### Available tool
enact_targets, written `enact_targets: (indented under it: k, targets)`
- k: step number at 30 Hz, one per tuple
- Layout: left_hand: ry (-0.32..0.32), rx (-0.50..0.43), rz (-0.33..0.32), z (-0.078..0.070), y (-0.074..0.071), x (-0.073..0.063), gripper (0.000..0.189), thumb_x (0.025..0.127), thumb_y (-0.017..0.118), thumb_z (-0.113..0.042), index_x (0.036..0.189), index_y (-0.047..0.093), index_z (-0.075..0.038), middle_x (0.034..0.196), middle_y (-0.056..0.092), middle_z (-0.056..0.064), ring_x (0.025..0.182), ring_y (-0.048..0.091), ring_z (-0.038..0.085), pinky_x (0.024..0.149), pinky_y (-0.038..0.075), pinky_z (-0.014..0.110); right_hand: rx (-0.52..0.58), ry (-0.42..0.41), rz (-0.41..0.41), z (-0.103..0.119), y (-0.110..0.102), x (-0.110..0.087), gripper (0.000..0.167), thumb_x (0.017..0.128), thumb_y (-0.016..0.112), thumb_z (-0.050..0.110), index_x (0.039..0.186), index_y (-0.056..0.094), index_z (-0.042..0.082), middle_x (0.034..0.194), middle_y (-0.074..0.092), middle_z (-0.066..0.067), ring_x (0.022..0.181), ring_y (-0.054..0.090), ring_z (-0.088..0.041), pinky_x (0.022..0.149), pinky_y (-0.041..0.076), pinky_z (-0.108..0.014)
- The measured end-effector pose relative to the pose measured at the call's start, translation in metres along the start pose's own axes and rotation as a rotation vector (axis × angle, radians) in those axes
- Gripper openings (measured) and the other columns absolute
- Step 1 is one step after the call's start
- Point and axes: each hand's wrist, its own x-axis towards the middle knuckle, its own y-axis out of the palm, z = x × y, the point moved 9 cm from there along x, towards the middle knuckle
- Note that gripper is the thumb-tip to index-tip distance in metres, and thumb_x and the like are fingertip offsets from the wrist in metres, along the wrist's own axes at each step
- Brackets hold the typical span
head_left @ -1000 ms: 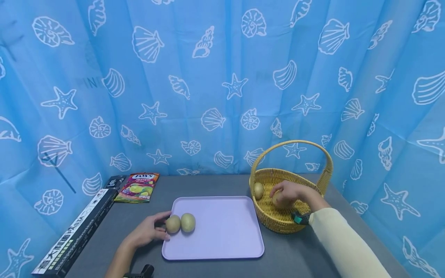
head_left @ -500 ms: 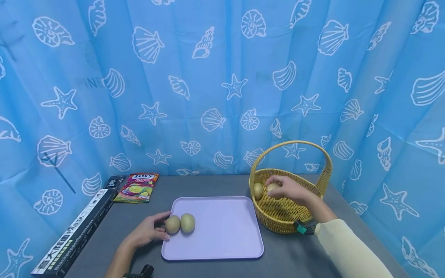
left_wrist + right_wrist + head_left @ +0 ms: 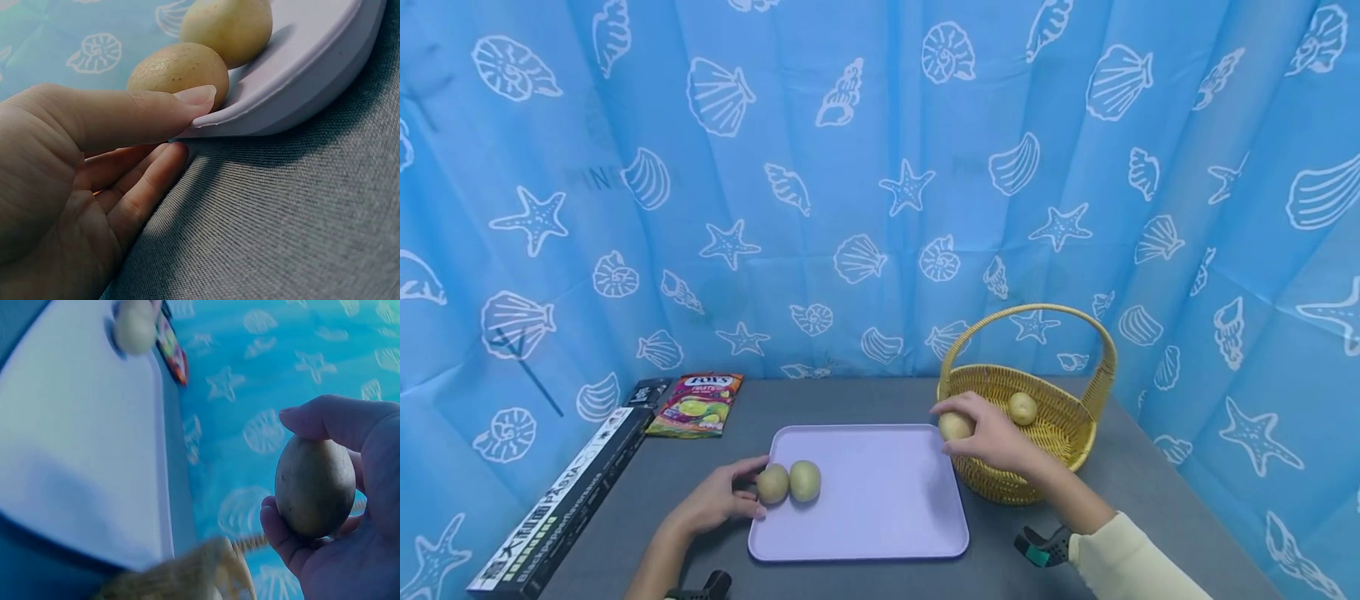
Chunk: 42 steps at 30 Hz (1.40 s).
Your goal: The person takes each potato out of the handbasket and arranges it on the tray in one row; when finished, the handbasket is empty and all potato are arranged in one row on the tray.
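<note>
My right hand (image 3: pixel 988 433) grips a potato (image 3: pixel 315 487) between thumb and fingers, above the basket's left rim and the tray's right edge. Another potato (image 3: pixel 1022 408) lies inside the yellow wicker basket (image 3: pixel 1007 492). On the left side of the lilac tray (image 3: pixel 880 492), two potatoes sit side by side, a browner potato (image 3: pixel 772 484) and a greener potato (image 3: pixel 806 481). My left hand (image 3: pixel 718 498) pinches the tray's left edge; the left wrist view has its thumb (image 3: pixel 150 112) over the rim, beside the nearer potato, and fingers low at the outer side.
A tall hooped handle (image 3: pixel 1026 308) arches over the basket. At the back left lies a Fox's candy bag (image 3: pixel 698 406), near a long black and white pasta box (image 3: pixel 561 500). A blue shell-print curtain (image 3: pixel 850 208) hangs behind the grey table (image 3: pixel 842 400).
My right hand has moved left from inside the basket to above its left rim, with a potato in its fingers. The basket's other potato now shows near its back middle. My left hand stays still.
</note>
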Motion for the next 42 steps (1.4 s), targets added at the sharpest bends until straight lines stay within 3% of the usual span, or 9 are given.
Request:
enact_targets:
  k: [10,17,22,32,42]
  targets:
    - [-0.005,0.004,-0.006,0.0,0.0,-0.001,0.085,0.075,0.083,-0.019,0.145,0.04,0.001,0.132,0.052,0.022,0.11,0.059,0.036,0.09,0.052,0.048,-0.006,-0.046,0.075,0.024,0.06,0.014,0.062,0.071,0.083,0.012,0.128,0.06,0.011,0.117,0.06,-0.008,0.094,0.057,-0.02,0.074,0.05,-0.034]
    - [-0.002,0.008,-0.001,-0.001,0.001,0.0,0.085,0.075,0.084,-0.019,0.145,0.04,0.002,0.132,0.052,0.023,0.109,0.059,0.036,0.089,0.053,0.047,-0.057,-0.068,0.148,0.02,0.114,0.023,0.054,0.069,0.081,0.011,0.12,0.065,0.007,0.118,0.064,-0.007,0.107,0.058,-0.024,0.09,0.048,-0.038]
    - [0.007,0.003,0.004,-0.003,0.001,0.001,0.086,0.075,0.084,-0.019,0.145,0.04,0.002,0.133,0.051,0.024,0.111,0.058,0.037,0.09,0.052,0.046,-0.055,-0.068,0.169,0.018,0.143,0.032,0.056,0.067,0.081,0.008,0.12,0.065,0.006,0.116,0.064,-0.005,0.107,0.057,-0.019,0.092,0.048,-0.034]
    - [0.005,0.015,-0.001,-0.001,0.0,0.001,0.086,0.074,0.084,-0.02,0.146,0.04,0.001,0.135,0.05,0.024,0.112,0.058,0.037,0.09,0.052,0.046,-0.012,0.017,0.218,0.021,0.175,0.044,0.068,0.07,0.083,0.01,0.132,0.058,0.013,0.128,0.059,-0.003,0.117,0.053,-0.016,0.099,0.045,-0.034]
    - [0.016,0.023,-0.002,-0.003,0.0,0.0,0.085,0.075,0.083,-0.02,0.145,0.04,0.002,0.132,0.052,0.024,0.111,0.058,0.036,0.09,0.052,0.047,-0.032,-0.013,0.24,0.028,0.184,0.051,0.068,0.07,0.084,0.012,0.133,0.058,0.015,0.132,0.058,0.001,0.123,0.051,-0.018,0.105,0.04,-0.035]
